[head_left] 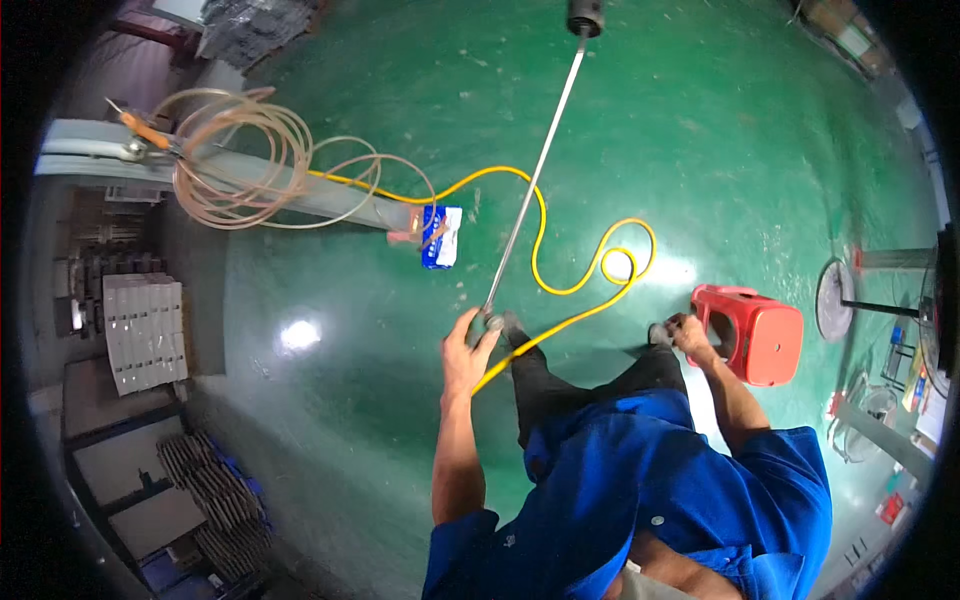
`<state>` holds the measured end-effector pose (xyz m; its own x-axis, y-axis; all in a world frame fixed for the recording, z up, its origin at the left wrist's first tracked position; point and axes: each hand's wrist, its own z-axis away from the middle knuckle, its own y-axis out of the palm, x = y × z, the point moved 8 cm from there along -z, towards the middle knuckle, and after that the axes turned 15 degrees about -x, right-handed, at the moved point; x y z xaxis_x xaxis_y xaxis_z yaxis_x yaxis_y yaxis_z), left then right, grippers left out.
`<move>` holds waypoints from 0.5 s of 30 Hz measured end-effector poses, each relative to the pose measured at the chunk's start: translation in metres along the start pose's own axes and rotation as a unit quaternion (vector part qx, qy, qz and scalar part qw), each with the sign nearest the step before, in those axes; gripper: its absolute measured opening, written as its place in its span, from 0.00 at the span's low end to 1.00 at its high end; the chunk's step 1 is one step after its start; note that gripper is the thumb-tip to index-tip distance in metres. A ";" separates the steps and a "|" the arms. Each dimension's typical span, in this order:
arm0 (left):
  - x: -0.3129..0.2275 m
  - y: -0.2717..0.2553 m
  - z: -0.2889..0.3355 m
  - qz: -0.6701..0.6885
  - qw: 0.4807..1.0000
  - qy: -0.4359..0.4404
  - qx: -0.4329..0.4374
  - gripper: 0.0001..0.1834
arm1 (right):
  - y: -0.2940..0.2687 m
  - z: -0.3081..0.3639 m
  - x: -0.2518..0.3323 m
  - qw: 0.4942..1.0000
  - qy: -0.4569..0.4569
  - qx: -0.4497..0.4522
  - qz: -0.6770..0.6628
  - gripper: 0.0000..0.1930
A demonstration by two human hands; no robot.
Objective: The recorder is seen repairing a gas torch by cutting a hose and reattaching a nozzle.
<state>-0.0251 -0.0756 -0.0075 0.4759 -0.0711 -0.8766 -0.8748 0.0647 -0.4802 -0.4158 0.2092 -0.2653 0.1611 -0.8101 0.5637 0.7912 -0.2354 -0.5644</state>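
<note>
My left hand is at the near end of a long, thin metal rod. Its thumb and fingers curve around the small fitting at that end. From there the rod slants away to a dark cylinder at the top edge of the view. My right hand hangs low beside my right shoe, close to a red plastic stool. Its fingers are curled, and anything inside them is hidden. Under my left wrist passes a yellow hose, which loops over the green floor.
A coiled clear hose hangs on a pale post at the left. Near the post's end is a blue and white box. Stacked white panels stand farther left. A round grey base with a dark pole is at the right.
</note>
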 end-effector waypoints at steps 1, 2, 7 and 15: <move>0.007 0.012 0.010 -0.027 0.999 -0.015 0.025 0.23 | 0.011 0.033 -0.014 0.997 0.030 0.024 -0.064 0.16; 0.015 0.023 0.025 -0.053 0.997 -0.031 0.051 0.24 | 0.019 0.062 -0.025 0.999 0.013 0.041 -0.020 0.16; 0.060 0.008 -0.074 -0.061 0.986 -0.071 0.135 0.25 | 0.115 0.126 0.191 0.989 0.030 0.110 -0.099 0.19; 0.076 0.033 -0.110 -0.095 0.976 -0.040 0.192 0.25 | 0.153 0.104 0.343 0.970 -0.030 0.002 -0.239 0.23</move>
<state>-0.0281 -0.1884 -0.0867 0.6452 -0.0411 -0.7629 -0.6785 0.4281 -0.5969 -0.1780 -0.0490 -0.0961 -0.1922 -0.5760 0.7945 0.7863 -0.5748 -0.2265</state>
